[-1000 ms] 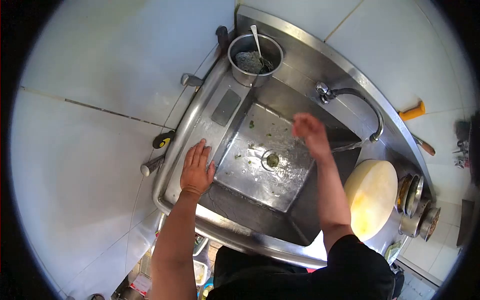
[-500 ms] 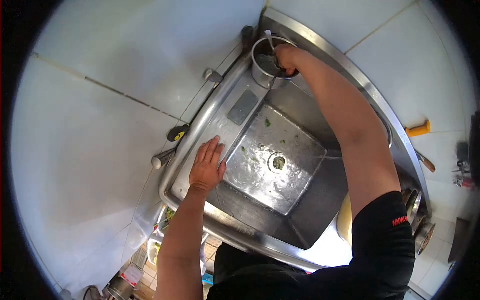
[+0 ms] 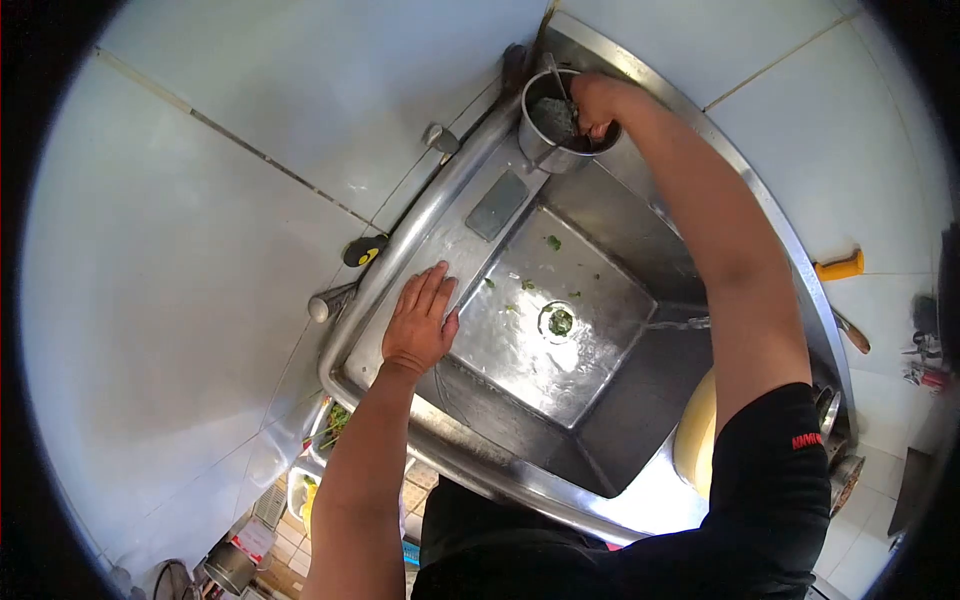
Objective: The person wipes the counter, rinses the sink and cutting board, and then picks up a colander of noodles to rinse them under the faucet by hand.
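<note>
The metal pot (image 3: 560, 160) is a round, open-topped vessel with a plain, dull silver wall. It stands at the far left corner of the metal sink (image 3: 447, 426), where the ledge meets the raised back rim. A grey, rough-textured mass (image 3: 553, 119) lies inside it. A slender metal handle (image 3: 556, 74) rises above the rim on the far side.

The right hand (image 3: 594, 105) enters the pot over its right side. Its fingers are curled down inside, at the right of the grey mass. The fingertips are partly hidden; whether they are clenched on an item cannot be determined.

The left hand (image 3: 420, 320) is positioned palm down on the left ledge of the sink. Its fingers are extended, slightly spread and released; they hold nothing and touch the ledge surface. The thumb is set apart, toward the basin.

A dark grey rectangular plate (image 3: 497, 205) lies flat on the same ledge, between the pot and the left hand. In the basin, green scraps (image 3: 552, 242) are scattered over the wet floor, and more green matter sits in the round drain (image 3: 559, 321). A thin stream of water (image 3: 688, 324) shows beside the right forearm.

A pale yellow, rounded object (image 3: 697, 440) is at the right side of the sink, partly covered by the right arm and sleeve. An orange handle (image 3: 840, 264) projects beyond the back rim, against the tiled wall.
</note>
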A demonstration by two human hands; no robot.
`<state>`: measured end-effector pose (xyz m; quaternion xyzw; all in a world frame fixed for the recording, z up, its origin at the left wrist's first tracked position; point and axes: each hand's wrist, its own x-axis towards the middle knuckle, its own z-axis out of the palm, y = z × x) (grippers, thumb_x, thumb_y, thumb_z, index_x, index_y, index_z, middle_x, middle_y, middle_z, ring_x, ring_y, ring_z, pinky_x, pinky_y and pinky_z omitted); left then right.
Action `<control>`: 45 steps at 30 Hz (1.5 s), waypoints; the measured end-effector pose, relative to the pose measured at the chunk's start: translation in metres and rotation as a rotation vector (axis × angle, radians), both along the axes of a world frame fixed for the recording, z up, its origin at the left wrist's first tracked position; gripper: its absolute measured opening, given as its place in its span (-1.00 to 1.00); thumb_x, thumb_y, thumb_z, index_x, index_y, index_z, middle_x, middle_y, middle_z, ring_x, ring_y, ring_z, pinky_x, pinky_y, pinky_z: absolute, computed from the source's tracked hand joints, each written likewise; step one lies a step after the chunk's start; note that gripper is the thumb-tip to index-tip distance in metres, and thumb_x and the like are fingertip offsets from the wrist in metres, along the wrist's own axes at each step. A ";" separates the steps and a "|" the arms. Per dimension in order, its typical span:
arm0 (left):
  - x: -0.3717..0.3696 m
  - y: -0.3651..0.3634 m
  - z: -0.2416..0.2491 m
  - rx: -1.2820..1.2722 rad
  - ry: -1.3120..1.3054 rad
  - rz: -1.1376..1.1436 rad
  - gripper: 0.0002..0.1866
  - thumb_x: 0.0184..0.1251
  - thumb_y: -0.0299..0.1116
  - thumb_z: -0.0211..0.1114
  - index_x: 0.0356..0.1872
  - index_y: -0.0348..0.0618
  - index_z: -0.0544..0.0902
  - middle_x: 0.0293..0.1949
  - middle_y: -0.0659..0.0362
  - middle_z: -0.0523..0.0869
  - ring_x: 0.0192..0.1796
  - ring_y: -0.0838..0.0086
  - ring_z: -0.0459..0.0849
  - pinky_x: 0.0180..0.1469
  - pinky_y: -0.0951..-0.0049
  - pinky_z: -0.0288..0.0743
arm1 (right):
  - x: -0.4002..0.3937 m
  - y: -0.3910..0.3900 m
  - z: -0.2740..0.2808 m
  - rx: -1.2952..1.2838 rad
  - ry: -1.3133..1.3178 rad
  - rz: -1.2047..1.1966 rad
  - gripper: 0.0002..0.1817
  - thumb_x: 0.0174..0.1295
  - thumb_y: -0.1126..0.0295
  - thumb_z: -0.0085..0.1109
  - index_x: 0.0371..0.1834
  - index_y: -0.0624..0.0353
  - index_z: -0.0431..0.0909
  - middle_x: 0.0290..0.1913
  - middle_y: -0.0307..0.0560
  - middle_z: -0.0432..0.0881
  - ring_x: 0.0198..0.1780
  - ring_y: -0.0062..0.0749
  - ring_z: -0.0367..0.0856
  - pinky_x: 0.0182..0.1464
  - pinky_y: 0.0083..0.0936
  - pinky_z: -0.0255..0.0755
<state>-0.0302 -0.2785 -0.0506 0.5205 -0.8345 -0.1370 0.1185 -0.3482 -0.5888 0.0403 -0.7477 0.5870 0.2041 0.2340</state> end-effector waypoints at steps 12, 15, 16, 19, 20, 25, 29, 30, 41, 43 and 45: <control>0.000 0.000 -0.004 -0.013 -0.025 0.003 -0.50 0.28 -0.26 0.16 0.24 -0.16 0.44 0.42 0.10 0.28 0.44 0.19 0.24 0.51 0.18 0.07 | 0.000 0.042 0.045 -0.524 0.175 -0.058 -0.57 0.11 0.10 0.28 -0.14 0.25 0.68 -0.04 0.12 0.69 0.03 -0.08 0.67 0.05 -0.18 0.56; 0.000 0.001 -0.004 -0.010 -0.001 0.008 -0.51 0.28 -0.26 0.17 0.24 -0.16 0.44 0.42 0.10 0.29 0.43 0.18 0.24 0.50 0.18 0.08 | 0.001 0.052 0.044 -0.579 0.100 -0.186 -0.55 0.18 0.04 0.21 -0.10 0.22 0.67 -0.01 0.13 0.68 0.05 0.02 0.65 0.07 -0.16 0.55; -0.001 0.000 -0.002 -0.005 -0.003 0.008 -0.51 0.28 -0.26 0.17 0.24 -0.16 0.44 0.42 0.10 0.29 0.43 0.18 0.24 0.50 0.18 0.08 | 0.000 0.053 0.043 -0.574 0.099 -0.186 -0.55 0.18 0.04 0.21 -0.10 0.22 0.67 -0.01 0.13 0.68 0.05 0.02 0.65 0.07 -0.16 0.55; -0.002 0.000 -0.002 -0.001 -0.024 0.005 -0.50 0.27 -0.29 0.20 0.24 -0.16 0.43 0.43 0.11 0.26 0.42 0.17 0.24 0.50 0.22 0.10 | -0.011 0.052 0.041 -0.689 0.113 -0.275 -0.51 0.22 0.03 0.14 -0.05 0.27 0.64 -0.02 0.20 0.67 0.06 0.09 0.63 0.07 -0.16 0.56; -0.001 0.000 -0.003 -0.008 -0.023 0.004 -0.50 0.27 -0.29 0.20 0.24 -0.16 0.42 0.43 0.11 0.26 0.42 0.17 0.24 0.49 0.22 0.11 | -0.018 0.049 0.041 -0.751 0.063 -0.276 -0.53 0.20 0.08 0.14 -0.04 0.29 0.61 -0.09 0.20 0.68 -0.01 0.11 0.65 0.05 -0.16 0.55; -0.001 -0.001 -0.002 -0.014 0.000 -0.002 -0.51 0.28 -0.27 0.17 0.23 -0.17 0.44 0.42 0.10 0.30 0.41 0.18 0.26 0.49 0.19 0.10 | -0.051 0.056 0.050 -0.788 -0.245 -0.367 -0.60 0.23 0.20 0.06 -0.09 0.36 0.55 -0.12 0.20 0.67 -0.13 0.13 0.65 0.05 -0.14 0.53; -0.001 0.000 -0.004 -0.006 -0.022 -0.005 -0.48 0.27 -0.29 0.19 0.26 -0.16 0.40 0.42 0.10 0.27 0.42 0.16 0.24 0.49 0.21 0.10 | -0.060 0.083 0.039 -1.048 -1.077 -0.711 -0.78 0.22 0.37 0.03 -0.21 0.32 0.49 -0.21 0.19 0.60 -0.17 0.06 0.59 -0.06 -0.12 0.47; -0.001 -0.001 -0.004 -0.006 -0.020 0.002 -0.48 0.27 -0.29 0.19 0.25 -0.16 0.41 0.42 0.10 0.28 0.42 0.16 0.24 0.49 0.21 0.10 | -0.058 0.099 0.045 -0.785 -1.516 -0.947 -0.67 0.27 0.28 -0.02 -0.10 0.36 0.51 -0.06 0.14 0.63 -0.06 0.02 0.62 0.08 -0.07 0.50; -0.002 0.002 -0.006 0.012 -0.044 -0.009 -0.53 0.32 -0.27 0.15 0.24 -0.14 0.43 0.42 0.14 0.29 0.41 0.16 0.27 0.48 0.20 0.15 | -0.046 0.373 -0.116 0.357 -1.889 -1.512 -0.65 0.16 0.37 -0.15 -0.10 0.28 0.55 -0.10 0.02 0.66 0.00 -0.17 0.63 0.08 -0.12 0.50; -0.004 -0.001 -0.007 -0.055 -0.050 0.007 -0.55 0.35 -0.27 0.14 0.24 -0.14 0.44 0.41 0.15 0.31 0.40 0.17 0.28 0.47 0.20 0.17 | -0.012 0.415 -0.143 0.504 -1.622 -1.514 -0.66 0.15 0.38 -0.15 -0.14 0.29 0.58 -0.11 0.02 0.66 -0.09 -0.20 0.65 -0.02 -0.24 0.56; -0.003 -0.001 -0.008 -0.063 -0.047 -0.005 -0.56 0.35 -0.27 0.14 0.24 -0.13 0.44 0.41 0.15 0.32 0.40 0.17 0.29 0.46 0.20 0.17 | 0.033 0.442 -0.146 0.682 -1.415 -1.418 -0.65 0.17 0.36 -0.12 -0.11 0.27 0.59 -0.03 0.02 0.63 -0.07 -0.19 0.64 0.01 -0.31 0.54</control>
